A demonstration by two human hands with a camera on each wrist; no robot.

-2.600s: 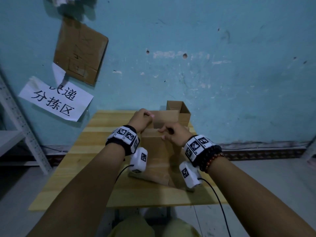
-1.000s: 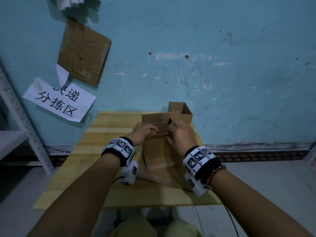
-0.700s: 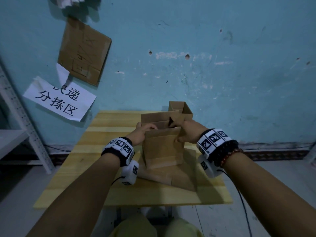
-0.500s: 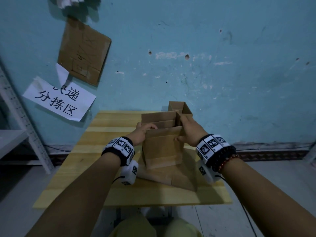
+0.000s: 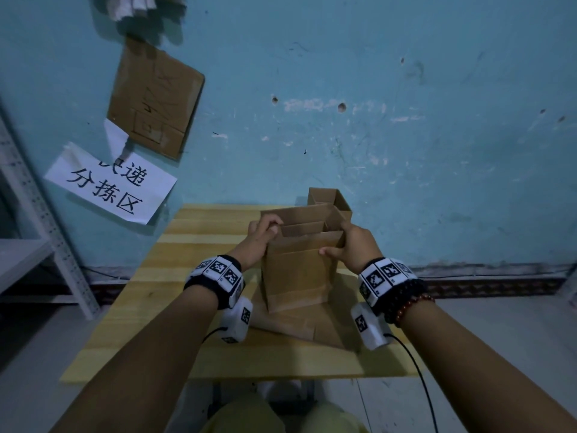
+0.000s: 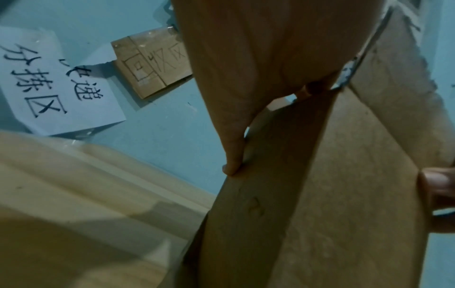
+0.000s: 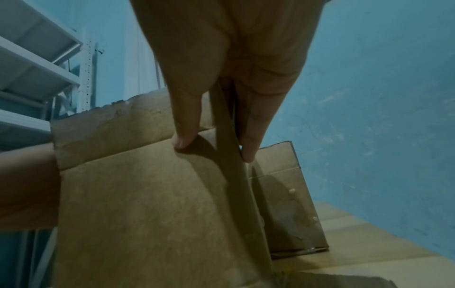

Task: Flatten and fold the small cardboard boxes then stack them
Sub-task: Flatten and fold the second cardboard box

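A small brown cardboard box [image 5: 296, 273] stands upright and open-topped on the wooden table [image 5: 150, 307], on top of flattened cardboard [image 5: 315, 326]. My left hand [image 5: 263, 234] grips its left top edge, fingers curled over the rim, thumb [image 6: 232, 155] against the side wall. My right hand [image 5: 348, 242] grips the right corner, thumb [image 7: 184, 134] on the near face [image 7: 147, 204] and fingers [image 7: 249, 146] round the side. A second open box [image 5: 331, 200] stands behind, close to the wall; the right wrist view shows it [image 7: 288, 204] just beyond the held one.
A blue wall rises right behind the table, with a paper sign [image 5: 109, 185] and a cardboard piece [image 5: 156, 98] stuck on it. A white metal shelf [image 5: 37, 232] stands at the left. The table's left half is bare wood.
The box went from lying under my hands to standing upright with its top flaps raised. My right hand shifted from the top middle to the right corner.
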